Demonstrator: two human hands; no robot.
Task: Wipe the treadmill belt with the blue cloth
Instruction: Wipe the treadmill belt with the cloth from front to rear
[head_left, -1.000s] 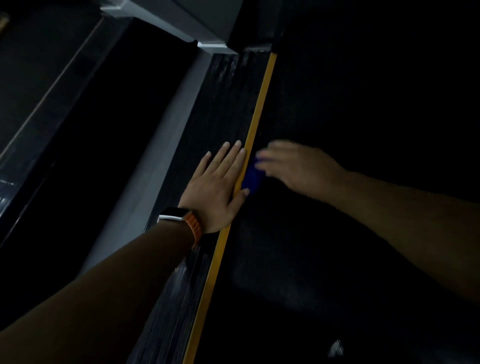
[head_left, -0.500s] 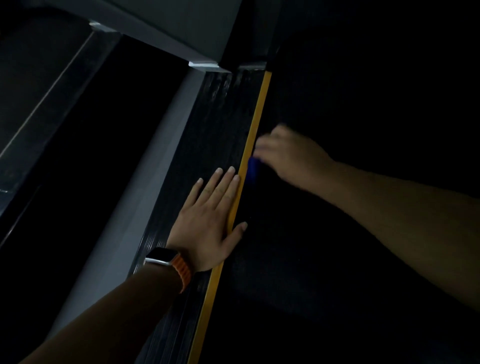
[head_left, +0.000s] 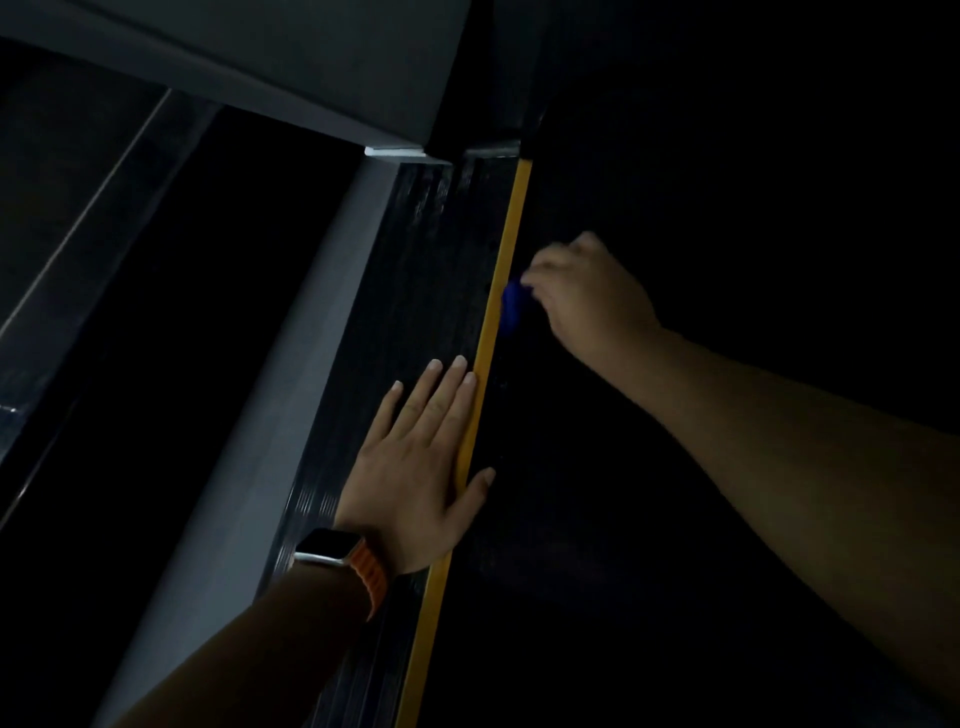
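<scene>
- Landmark: one yellow stripe (head_left: 511, 223), running lengthwise between the ribbed black side rail (head_left: 426, 286) on its left and the dark treadmill belt (head_left: 623, 519) on its right.
- My left hand (head_left: 421, 467) lies flat across the stripe, fingers straight on the rail, thumb over on the belt side; its grip holds nothing.
- One watch (head_left: 332, 545) on an orange band sits at that wrist.
- My right hand (head_left: 587, 296), farther up the stripe, has its grip curled round one blue cloth (head_left: 510, 306).
- The cloth is bunched on the belt, touching the stripe's right edge, its long axis parallel to the stripe.
- Nothing lies between the two hands.
</scene>
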